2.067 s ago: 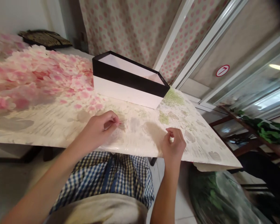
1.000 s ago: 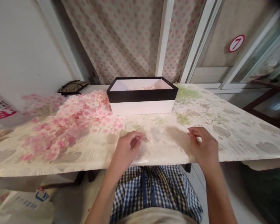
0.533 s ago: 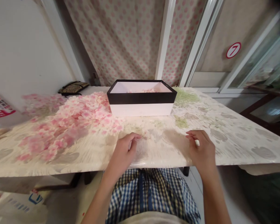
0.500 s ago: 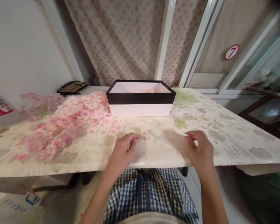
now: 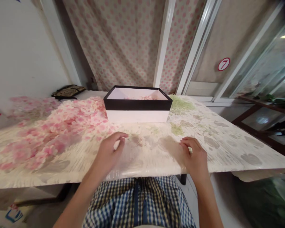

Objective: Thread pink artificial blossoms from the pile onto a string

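Observation:
Above the near part of the table, my left hand (image 5: pixel 109 150) has its thumb and fingers curved and apart, with nothing visible between them. It is nearest to the edge of a heap of pink artificial blossoms (image 5: pixel 73 115). My right hand (image 5: pixel 194 155) hovers farther right, thumb and fingertips pinched together; whatever is in the pinch, if anything, is too small to make out. Beyond both hands stands an open box (image 5: pixel 137 115), white with a black rim, with some pink blossoms (image 5: pixel 147 98) inside.
A patterned cloth covers the table (image 5: pixel 228 152). Thin green pieces (image 5: pixel 181 104) lie right of the box, with a smaller green patch (image 5: pixel 177 129) in front of them. A dark patterned pouch (image 5: pixel 68 91) rests at the back left. Behind hangs a dotted curtain (image 5: pixel 123 41).
My left hand has moved left toward the blossoms, and its thumb and fingers are still apart. The right hand stays pinched at about the same place over the table. The view has shifted slightly.

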Motion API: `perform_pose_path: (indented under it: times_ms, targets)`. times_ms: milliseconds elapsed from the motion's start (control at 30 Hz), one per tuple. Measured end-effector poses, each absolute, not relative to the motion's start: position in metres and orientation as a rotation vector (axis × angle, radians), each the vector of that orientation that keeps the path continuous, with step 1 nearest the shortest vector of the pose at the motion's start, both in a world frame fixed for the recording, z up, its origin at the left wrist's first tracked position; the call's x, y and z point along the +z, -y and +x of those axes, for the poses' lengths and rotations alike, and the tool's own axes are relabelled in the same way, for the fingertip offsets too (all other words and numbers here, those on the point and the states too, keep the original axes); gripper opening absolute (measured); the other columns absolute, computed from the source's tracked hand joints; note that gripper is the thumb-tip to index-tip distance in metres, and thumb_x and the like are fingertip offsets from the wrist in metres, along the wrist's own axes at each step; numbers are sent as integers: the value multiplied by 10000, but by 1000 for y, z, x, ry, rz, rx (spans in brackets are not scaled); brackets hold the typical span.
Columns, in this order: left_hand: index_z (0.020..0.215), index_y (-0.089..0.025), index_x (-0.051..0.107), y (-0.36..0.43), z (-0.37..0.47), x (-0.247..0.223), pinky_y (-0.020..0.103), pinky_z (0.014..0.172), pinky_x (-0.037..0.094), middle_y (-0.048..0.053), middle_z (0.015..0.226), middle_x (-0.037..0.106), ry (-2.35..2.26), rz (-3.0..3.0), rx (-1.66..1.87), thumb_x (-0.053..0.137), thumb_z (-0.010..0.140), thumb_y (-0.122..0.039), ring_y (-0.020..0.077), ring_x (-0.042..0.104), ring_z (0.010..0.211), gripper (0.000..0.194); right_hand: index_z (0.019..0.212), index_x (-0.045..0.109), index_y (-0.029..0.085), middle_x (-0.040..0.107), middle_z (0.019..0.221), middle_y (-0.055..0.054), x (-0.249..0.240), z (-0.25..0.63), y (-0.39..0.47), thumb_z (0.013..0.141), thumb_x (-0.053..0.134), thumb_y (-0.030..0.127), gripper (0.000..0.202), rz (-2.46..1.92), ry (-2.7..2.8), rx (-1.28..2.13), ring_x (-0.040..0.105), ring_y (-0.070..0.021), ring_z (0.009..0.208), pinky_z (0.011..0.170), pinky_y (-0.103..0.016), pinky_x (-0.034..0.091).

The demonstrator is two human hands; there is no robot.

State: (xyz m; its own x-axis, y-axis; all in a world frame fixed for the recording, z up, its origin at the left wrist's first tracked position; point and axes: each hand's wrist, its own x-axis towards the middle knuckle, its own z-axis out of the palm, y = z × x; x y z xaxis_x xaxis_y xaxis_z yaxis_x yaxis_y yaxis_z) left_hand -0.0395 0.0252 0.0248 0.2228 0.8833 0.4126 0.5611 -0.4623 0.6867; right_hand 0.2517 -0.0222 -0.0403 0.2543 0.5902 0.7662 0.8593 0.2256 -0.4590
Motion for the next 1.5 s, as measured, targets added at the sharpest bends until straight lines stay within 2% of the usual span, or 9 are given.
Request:
perform_pose_path:
  times_ms: [133,233,567,733,1000,1133,1267,1400,1500]
  targets:
    - [975,-168,637,-49,-72,37,501,923,452,149,1044,678,-1678,2282,886,506,847,-353,349,615,1012,260,828,632,186,723,797,-79,-40,252,25,831,484,216,151,-1538,1401,-278,683,-220,709,648,-336,524]
    - [1028,-150,631,-64,-81,32,515,943,435,177,1089,651,-1708,2301,815,564,808,-357,373,582,1068,309,806,647,190,722,729,-64,-39,252,26,827,489,247,170,-1588,1400,-263,679,-219,660,617,-320,509]
    - [1061,-177,593,-71,-76,18,405,835,476,100,979,672,-1538,2038,928,608,729,-292,290,625,929,352,799,664,186,729,754,-66,-36,248,28,833,462,292,231,-1618,1417,-221,681,-217,680,634,-311,507]
    - [1021,-169,574,-71,-82,19,363,801,487,103,1025,663,-1439,1867,1081,615,700,-327,267,632,932,360,818,680,174,739,795,-84,-36,249,27,831,450,293,260,-1632,1420,-191,696,-232,718,676,-337,524]
    - [982,-170,581,-54,-72,32,282,722,489,26,803,648,-1222,1635,1259,753,654,-368,205,643,811,420,832,728,176,763,824,-85,-35,246,32,823,582,322,207,-1519,1302,-97,719,-239,730,686,-349,554]
    - [961,-162,605,-21,-51,36,212,652,465,5,760,645,-1057,1525,1189,793,686,-300,141,620,715,361,817,713,226,751,809,-19,-23,222,48,834,665,231,51,-1253,1283,169,717,-178,766,688,-275,562]
    - [1009,-182,601,10,-29,31,154,601,432,-15,749,637,-854,1344,1023,791,750,-284,80,577,646,337,829,688,222,711,844,-14,-5,190,62,857,619,84,157,-956,1610,328,690,-133,799,692,-239,560]
    - [1003,-174,605,33,-17,22,143,552,429,-22,711,591,-657,1153,817,795,759,-269,70,542,610,323,888,688,211,653,1171,-70,1,172,74,842,602,5,229,-757,1764,287,627,-205,1103,902,-372,552]
    - [972,-169,595,47,-15,15,151,528,426,-15,719,590,-590,1065,700,799,755,-265,68,527,584,312,922,670,209,649,1213,-71,-4,168,83,841,576,-25,265,-620,1779,274,578,-239,1185,962,-452,526]
